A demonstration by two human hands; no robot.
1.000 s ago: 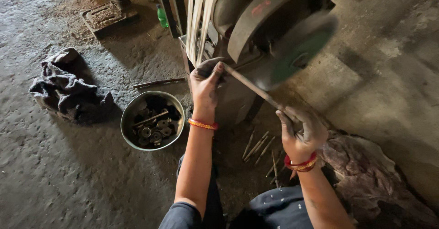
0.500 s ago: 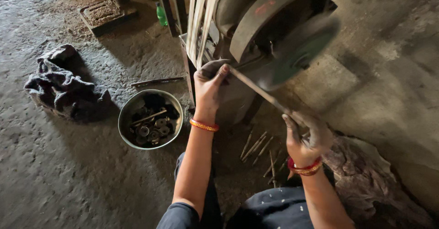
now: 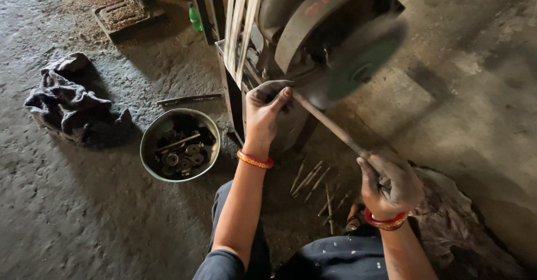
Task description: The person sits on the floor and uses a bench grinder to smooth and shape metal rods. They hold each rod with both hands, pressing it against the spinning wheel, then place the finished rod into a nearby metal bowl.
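Barely moved since earlier: both hands keep the rod at the wheel | left hand [image 3: 265, 109] pinches rod [image 3: 330, 126] tip under the spinning grinding wheel [image 3: 358, 62] | right hand [image 3: 389, 185] grips its lower end | grinding appears under way | more rods [image 3: 310, 182] lie below the wheel | bowl [image 3: 179, 145] of parts left of it

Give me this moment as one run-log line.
left hand: grip on rod far end | right hand: grip on near end | rod at green wheel | bowl of parts on floor
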